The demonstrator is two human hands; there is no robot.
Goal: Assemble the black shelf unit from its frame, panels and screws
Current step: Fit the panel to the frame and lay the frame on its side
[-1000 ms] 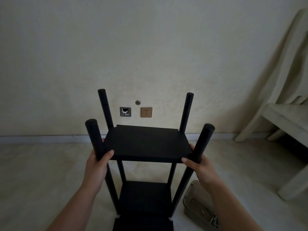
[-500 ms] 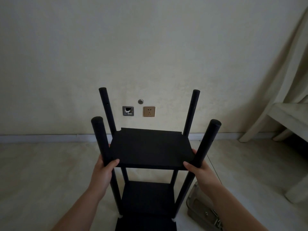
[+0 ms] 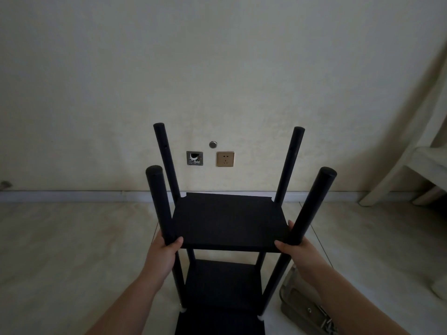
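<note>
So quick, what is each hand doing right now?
Left hand: grips the near left post, thumb on the upper panel.
Right hand: grips the near right post at the same panel.

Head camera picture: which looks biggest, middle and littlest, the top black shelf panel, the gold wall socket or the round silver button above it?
1. Top black shelf panel, though it's nearest.
2. Gold wall socket.
3. Round silver button.
</note>
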